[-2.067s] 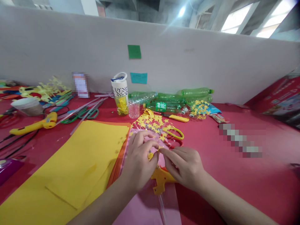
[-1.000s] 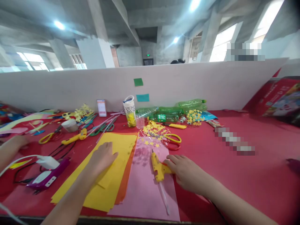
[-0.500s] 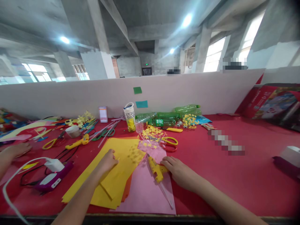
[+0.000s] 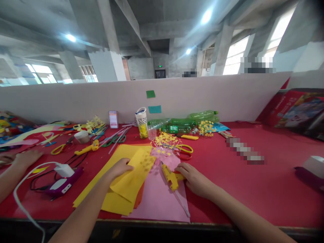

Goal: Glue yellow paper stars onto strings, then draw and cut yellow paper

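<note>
My left hand (image 4: 123,168) pinches the edge of a smaller yellow paper sheet (image 4: 128,185), which lies at a slant over a stack of yellow paper (image 4: 88,192). Under the stack, an orange sheet (image 4: 138,199) and a pink sheet (image 4: 154,211) show. A yellow hot glue gun (image 4: 172,179) lies on the pink sheet, its clear glue stick trailing toward the table's front edge. The fingers of my right hand (image 4: 193,177) are curled over the gun's handle. Beyond are small yellow paper stars (image 4: 165,139) in a pile and scissors (image 4: 186,148).
Green plastic bottles (image 4: 177,126) lie along the white partition (image 4: 101,98). A white and yellow canister (image 4: 141,126) stands beside them. To the left are a purple power strip (image 4: 62,187), another glue gun (image 4: 87,148) and a co-worker's hand (image 4: 27,158).
My left hand has moved slightly right with the smaller yellow sheet, which has shifted across the stack. My right hand stays at the glue gun. The view has shifted slightly.
</note>
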The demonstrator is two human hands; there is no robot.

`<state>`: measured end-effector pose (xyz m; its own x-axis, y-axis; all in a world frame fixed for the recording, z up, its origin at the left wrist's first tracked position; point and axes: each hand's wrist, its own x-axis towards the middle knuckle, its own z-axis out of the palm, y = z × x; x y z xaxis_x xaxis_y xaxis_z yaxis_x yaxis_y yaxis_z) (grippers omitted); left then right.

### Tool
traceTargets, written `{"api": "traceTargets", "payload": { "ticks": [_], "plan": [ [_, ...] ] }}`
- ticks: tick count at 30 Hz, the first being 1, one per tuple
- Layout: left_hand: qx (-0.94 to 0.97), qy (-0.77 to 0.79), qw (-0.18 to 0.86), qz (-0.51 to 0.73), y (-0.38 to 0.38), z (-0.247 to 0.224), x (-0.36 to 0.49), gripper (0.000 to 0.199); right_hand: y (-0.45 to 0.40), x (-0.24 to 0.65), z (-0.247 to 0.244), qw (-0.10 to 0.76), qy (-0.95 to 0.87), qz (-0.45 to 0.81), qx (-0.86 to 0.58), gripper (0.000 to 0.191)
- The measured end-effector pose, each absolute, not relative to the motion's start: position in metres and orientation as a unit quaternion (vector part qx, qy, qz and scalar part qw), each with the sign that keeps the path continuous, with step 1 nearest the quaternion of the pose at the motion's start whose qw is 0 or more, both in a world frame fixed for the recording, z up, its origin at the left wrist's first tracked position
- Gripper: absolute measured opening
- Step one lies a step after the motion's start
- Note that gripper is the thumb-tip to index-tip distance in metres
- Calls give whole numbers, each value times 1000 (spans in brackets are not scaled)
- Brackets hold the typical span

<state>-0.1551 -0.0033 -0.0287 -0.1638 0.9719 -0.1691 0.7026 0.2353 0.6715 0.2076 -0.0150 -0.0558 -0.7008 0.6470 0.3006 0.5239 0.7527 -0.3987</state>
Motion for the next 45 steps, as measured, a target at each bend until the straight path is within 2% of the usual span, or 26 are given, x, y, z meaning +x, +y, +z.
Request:
{"api": "traceTargets", "payload": {
  "ticks": [4, 6, 8, 11, 13, 16, 19, 21, 24, 27, 30, 32, 35, 38, 42, 45],
  "plan": [
    [539, 699, 331, 335, -13, -3, -157, 34, -18, 215, -47, 267, -904, 181, -281, 71],
    [456, 627, 406, 483, -19, 14, -154, 40, -17, 223, -40, 324, -886, 191, -272, 66],
    [433, 555, 455, 545, -27, 31, -146, 41, -11, 236, -33, 387, -857, 185, -285, 58],
    [435, 508, 547, 503, -39, 48, -121, 43, 8, 266, -29, 420, -814, 148, -373, 56],
    [458, 491, 612, 418, -46, 50, -99, 43, 25, 290, -31, 381, -801, 126, -445, 59],
    [543, 425, 680, 250, -49, 38, -65, 31, 51, 321, -40, 345, -791, 108, -493, 53],
    [640, 421, 620, 170, -44, 16, -36, 20, 73, 340, -52, 307, -786, 81, -530, 53],
    [720, 481, 475, 157, -37, 1, -20, 14, 84, 344, -59, 281, -786, 66, -547, 56],
    [808, 507, 269, 133, -26, -12, 4, 21, 94, 344, -64, 247, -786, 44, -565, 56],
    [839, 506, 165, 116, -19, -19, 27, 34, 95, 337, -59, 230, -787, 17, -573, 56],
    [887, 441, 62, 127, -17, -26, 44, 44, 92, 324, -45, 223, -802, -8, -554, 54],
    [916, 381, 39, 119, -15, -32, 51, 35, 96, 310, -34, 211, -819, -15, -534, 46],
    [933, 334, 68, 118, -11, -43, 53, 20, 115, 279, -19, 169, -849, -18, -500, 31],
    [918, 348, 103, 158, -8, -53, 50, 21, 151, 239, -14, 119, -869, -29, -480, 19],
    [912, 335, 111, 210, -3, -66, 44, 33, 197, 190, -19, 57, -872, -48, -483, 30],
    [919, 302, 100, 233, 4, -84, 43, 41, 213, 177, -26, 21, -862, -60, -502, 30]
  ]
}}
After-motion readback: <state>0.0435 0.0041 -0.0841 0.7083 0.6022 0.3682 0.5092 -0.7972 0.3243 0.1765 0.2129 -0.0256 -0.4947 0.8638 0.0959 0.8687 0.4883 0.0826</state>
